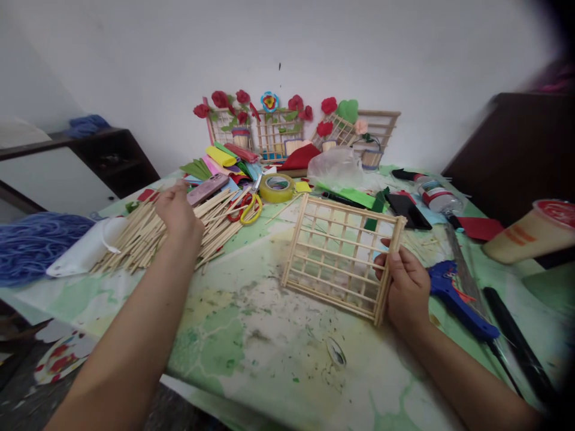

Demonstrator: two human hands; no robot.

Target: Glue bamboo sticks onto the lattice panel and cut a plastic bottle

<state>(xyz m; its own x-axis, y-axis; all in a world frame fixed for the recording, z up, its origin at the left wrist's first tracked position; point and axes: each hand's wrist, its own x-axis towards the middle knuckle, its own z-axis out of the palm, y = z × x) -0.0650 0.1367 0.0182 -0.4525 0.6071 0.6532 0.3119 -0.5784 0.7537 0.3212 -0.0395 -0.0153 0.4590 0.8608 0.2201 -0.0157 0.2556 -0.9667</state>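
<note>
In my right hand (408, 287) is a lattice frame (338, 254) made of thin wooden sticks. My thumb and fingers close round its right edge, and the frame is tilted above the table. At the left, my left hand (176, 206) reaches over a loose pile of wooden sticks (135, 236), beside a pink phone (207, 189). The back of the hand hides most of its fingers, so I cannot tell whether they hold a stick. Red and yellow scissors (250, 211) lie at the pile's right end.
A roll of tape (277, 188) and coloured paper (221, 157) lie farther back. Stick trellises with paper flowers (279, 134) lean against the wall. To the right are a blue glue gun (465, 302), a black phone (408, 211) and a drink cup (532, 230). Blue cord (38, 245) lies far left.
</note>
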